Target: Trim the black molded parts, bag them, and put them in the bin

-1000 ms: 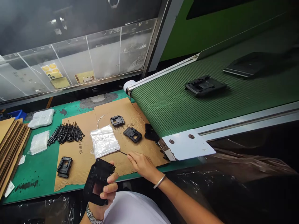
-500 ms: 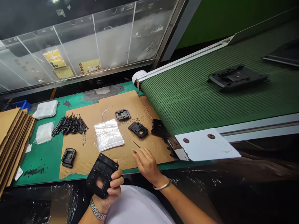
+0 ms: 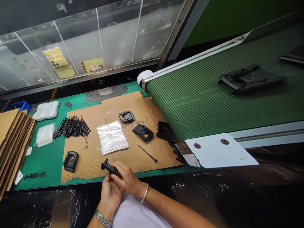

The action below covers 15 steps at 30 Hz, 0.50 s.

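Both of my hands grip one black plastic bracket [image 3: 108, 167] at the near edge of the cardboard sheet [image 3: 133, 155]. My left hand [image 3: 109, 193] holds it from below, and my right hand [image 3: 127, 180] is closed over its right end. The bracket is tilted edge-on toward me. A thin black pin [image 3: 147, 153] lies loose on the cardboard just right of my hands.
Three smaller black brackets [image 3: 142, 131] [image 3: 126, 116] [image 3: 70, 160] and a clear plastic bag [image 3: 111, 137] lie on the cardboard. A pile of black pins [image 3: 71, 126] and white bags [image 3: 46, 110] sit left. Stacked cardboard [image 3: 11, 139] stands far left. The green conveyor [image 3: 201, 98] carries a large black part [image 3: 251, 78].
My right hand left the pin on the cardboard and came back to join my left hand on the bracket. The bracket turned from flat-facing to edge-on.
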Motion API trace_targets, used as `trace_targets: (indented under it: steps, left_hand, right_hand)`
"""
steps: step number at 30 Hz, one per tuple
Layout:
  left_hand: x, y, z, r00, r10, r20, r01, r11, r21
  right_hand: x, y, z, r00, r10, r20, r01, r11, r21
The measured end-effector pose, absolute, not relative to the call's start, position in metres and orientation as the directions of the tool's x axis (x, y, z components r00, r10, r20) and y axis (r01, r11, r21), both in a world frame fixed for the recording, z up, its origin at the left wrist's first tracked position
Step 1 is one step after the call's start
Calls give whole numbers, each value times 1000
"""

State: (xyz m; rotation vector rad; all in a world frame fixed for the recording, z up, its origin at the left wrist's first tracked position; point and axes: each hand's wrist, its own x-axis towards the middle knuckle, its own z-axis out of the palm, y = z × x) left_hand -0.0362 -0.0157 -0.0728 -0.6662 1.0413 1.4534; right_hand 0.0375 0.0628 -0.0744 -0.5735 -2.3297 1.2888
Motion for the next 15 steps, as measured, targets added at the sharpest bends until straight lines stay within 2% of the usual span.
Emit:
trace_targets:
  steps: [2,4,6,8,10,11,13,15]
  left_hand:
    - [-34,-17,-76,-51,388,-920,-985,135,111]
    - [-33,-20,-78,54,359,-932,-979,203,21]
    - [-35,-22,-80,70,370,-926,-972,235,20]
    - [-40,-22,-85,21,379,-925,-966,245,78]
    - [-48,-20,-93,-106,395,-912,-946,242,214]
    - [-54,-18,-99,-219,411,-885,-906,253,341]
    - [-67,-12,-113,-492,444,-749,-717,282,638]
    - [-83,-4,-127,-682,471,-559,-464,313,829]
  right_hand:
    - [31,82,-95,-841,536,-68,307,371,-876]
    - [27,103,-112,-847,490,-208,417,369,-831]
    - [23,120,-125,-849,466,-248,457,412,-789]
    - [19,133,-129,-837,493,-239,482,455,-749]
    - [13,141,-128,-808,551,-211,521,498,-693]
    - [8,143,-127,-791,581,-192,541,517,-663]
    - [-6,147,-125,-779,606,-164,561,555,-614]
    - [-23,147,-126,-802,575,-162,548,600,-582]
